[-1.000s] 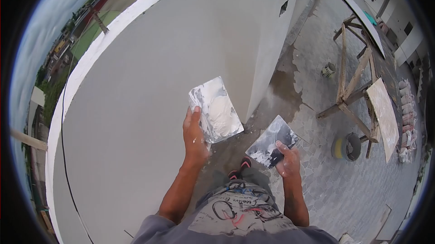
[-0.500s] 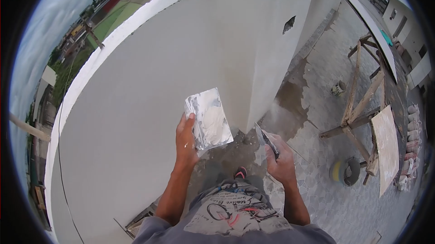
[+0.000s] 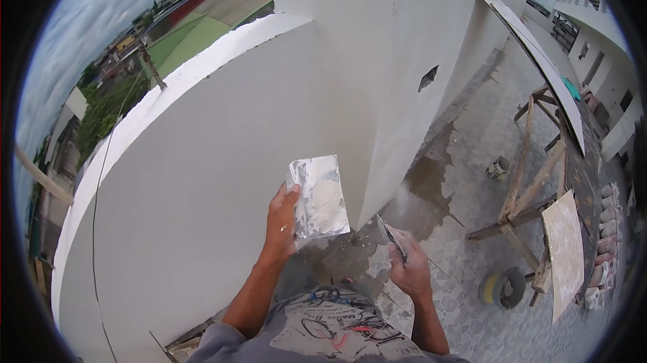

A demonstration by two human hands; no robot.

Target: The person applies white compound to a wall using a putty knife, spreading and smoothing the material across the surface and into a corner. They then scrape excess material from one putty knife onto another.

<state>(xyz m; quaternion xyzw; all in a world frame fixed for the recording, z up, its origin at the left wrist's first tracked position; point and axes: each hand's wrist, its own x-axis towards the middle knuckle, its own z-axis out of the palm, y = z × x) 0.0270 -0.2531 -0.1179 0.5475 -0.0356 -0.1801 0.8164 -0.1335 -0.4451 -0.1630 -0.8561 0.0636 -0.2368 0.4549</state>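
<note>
My left hand [image 3: 282,218] grips a flat rectangular plaster board [image 3: 303,180] by its left edge, thumb on top. A mound of white putty [image 3: 325,205] lies on its face, with smears around it. To the right, my right hand [image 3: 410,263] is closed around a putty knife [image 3: 391,238], its thin blade pointing up and left. The knife is apart from both the board and the wall. In front of me stands a smooth grey-white wall [image 3: 202,181], meeting a pillar [image 3: 364,80] with a dark hole [image 3: 428,78] in its face.
Wooden trestles [image 3: 536,181] stand on the right with a stained panel [image 3: 565,255] leaning there. A bucket [image 3: 513,289] and a small pail [image 3: 497,168] rest on the tiled floor [image 3: 445,322]. Several sacks [image 3: 606,228] line the far right. Beyond the parapet [image 3: 195,67] are rooftops.
The view has tilted upward, so the wall and trestles sit lower in it. Both hands still hold the board and knife; the board is slightly more upright.
</note>
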